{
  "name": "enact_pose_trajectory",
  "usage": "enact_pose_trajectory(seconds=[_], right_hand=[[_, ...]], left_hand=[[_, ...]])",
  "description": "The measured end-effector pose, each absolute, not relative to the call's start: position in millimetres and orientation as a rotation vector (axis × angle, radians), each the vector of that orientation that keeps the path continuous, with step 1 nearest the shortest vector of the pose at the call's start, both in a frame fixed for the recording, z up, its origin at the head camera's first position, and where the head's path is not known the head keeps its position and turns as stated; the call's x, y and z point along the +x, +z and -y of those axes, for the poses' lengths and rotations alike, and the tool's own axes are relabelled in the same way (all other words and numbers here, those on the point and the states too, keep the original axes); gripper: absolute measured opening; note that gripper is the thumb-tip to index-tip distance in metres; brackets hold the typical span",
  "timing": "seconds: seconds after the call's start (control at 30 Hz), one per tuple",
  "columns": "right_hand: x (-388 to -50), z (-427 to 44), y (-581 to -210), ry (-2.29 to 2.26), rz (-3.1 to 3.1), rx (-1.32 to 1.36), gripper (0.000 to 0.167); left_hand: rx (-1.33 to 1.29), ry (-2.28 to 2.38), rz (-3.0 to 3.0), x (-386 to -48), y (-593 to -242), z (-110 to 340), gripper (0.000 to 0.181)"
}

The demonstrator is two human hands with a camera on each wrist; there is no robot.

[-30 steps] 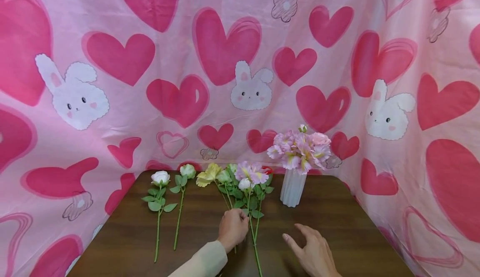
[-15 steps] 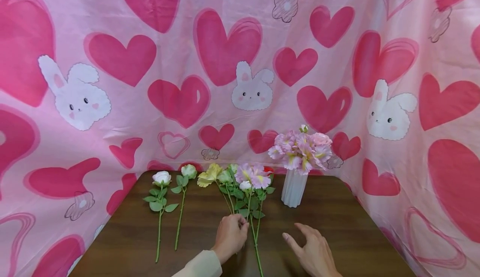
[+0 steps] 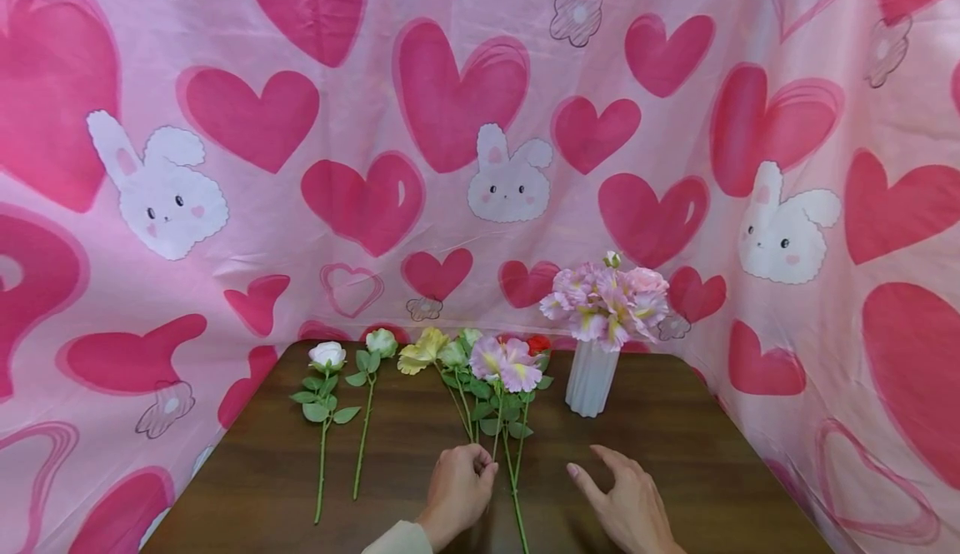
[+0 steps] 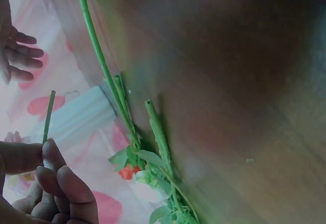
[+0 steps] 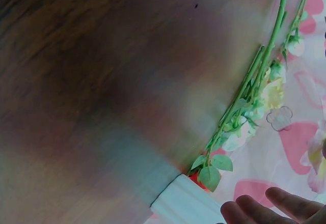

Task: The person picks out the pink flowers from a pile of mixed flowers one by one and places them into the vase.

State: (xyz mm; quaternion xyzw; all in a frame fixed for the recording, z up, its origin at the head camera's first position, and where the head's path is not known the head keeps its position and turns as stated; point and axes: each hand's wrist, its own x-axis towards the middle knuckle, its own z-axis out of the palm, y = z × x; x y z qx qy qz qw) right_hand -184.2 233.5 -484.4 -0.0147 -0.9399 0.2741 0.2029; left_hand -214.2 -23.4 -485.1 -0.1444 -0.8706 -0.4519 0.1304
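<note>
My left hand (image 3: pixel 459 485) pinches the thin stem of a pink-purple iris (image 3: pixel 506 364) between thumb and fingers. Below the pinch, the cut end of that stem (image 4: pixel 49 114) sticks out in the left wrist view. The iris bloom hangs over a loose group of flowers, including a yellow flower (image 3: pixel 424 350), a pale green rose (image 3: pixel 453 354) and a red bloom (image 3: pixel 537 344). My right hand (image 3: pixel 628 497) is held over the table's right half, fingers extended and holding nothing. Past it stands a white ribbed vase (image 3: pixel 591 379) with pink-purple irises and a pink rose (image 3: pixel 645 280).
Two single stems lie on the left of the brown table (image 3: pixel 255 471): a white rose (image 3: pixel 327 356) and a greenish-white rose (image 3: pixel 382 342). Long green stems (image 3: pixel 516 500) reach toward the front edge between my hands. A pink heart-patterned cloth (image 3: pixel 360 121) encloses the table behind.
My left hand has drawn back toward me with the iris, whose bloom has come lower and now covers a white bud seen before. My right hand has stayed in place.
</note>
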Motion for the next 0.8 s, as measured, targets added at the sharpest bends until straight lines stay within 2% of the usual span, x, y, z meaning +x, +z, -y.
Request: enact_pose_trajectory(seconds=[0.57,0.8], right_hand=[[-187,-230,-483,0.821,2.661,-0.088,0.077],[-186,-230,-483,0.821,2.622,-0.056,0.067]], left_hand=[[-0.46,-1.342,2.496,-199,-490,13,0.023],[-0.487,-1.423,2.462,-195,-489,5,0.02]])
